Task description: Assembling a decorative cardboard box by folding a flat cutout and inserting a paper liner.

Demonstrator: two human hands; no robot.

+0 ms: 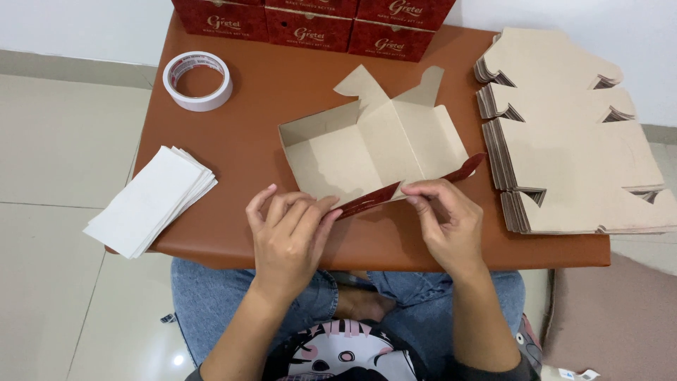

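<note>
While four red boxes [310, 17] sit cropped along the top edge, the left hand [289, 236] and right hand [444, 222] pinch one half-folded carton [374, 152].

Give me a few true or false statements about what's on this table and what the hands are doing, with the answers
1. Both hands grip the near flap of the half-folded box. True: left hand and right hand pinch its red edge.
2. The tape roll sits on the white paper stack. False: it lies apart, on the table.
3. Flat cardboard blanks are piled on the right. True.
4. The finished red boxes stand at the near edge. False: they line the far edge.
</note>
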